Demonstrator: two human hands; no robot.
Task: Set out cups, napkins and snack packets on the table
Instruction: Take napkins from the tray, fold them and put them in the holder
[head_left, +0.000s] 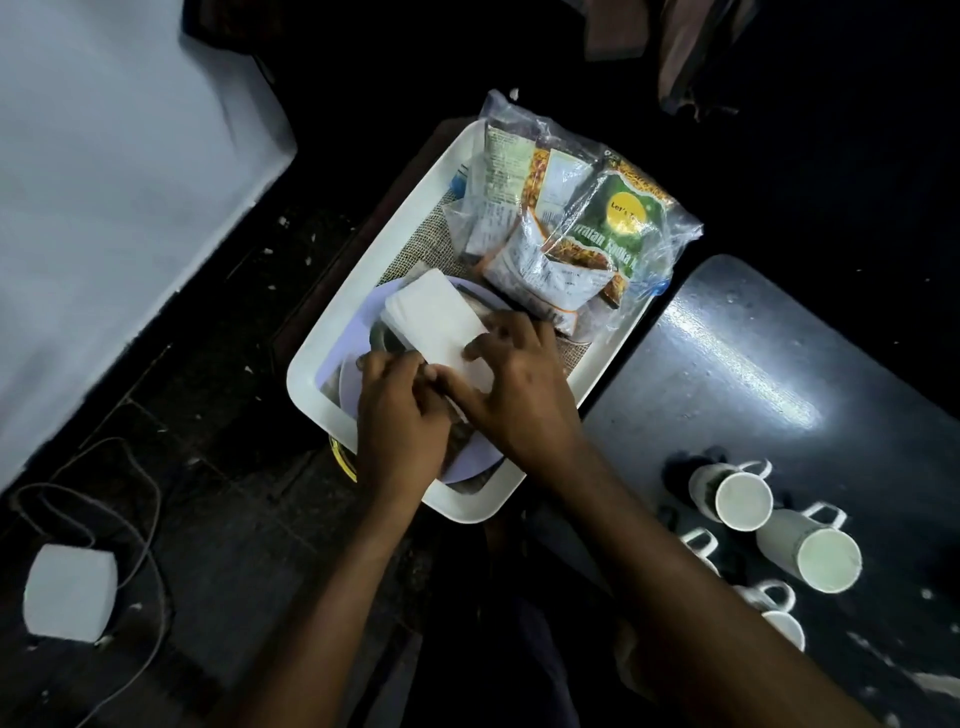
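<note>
Both hands, left and right, gripping the napkins over the white tray. Napkin step now, probably. Next: lifted across to the bench, near the cups.
</note>
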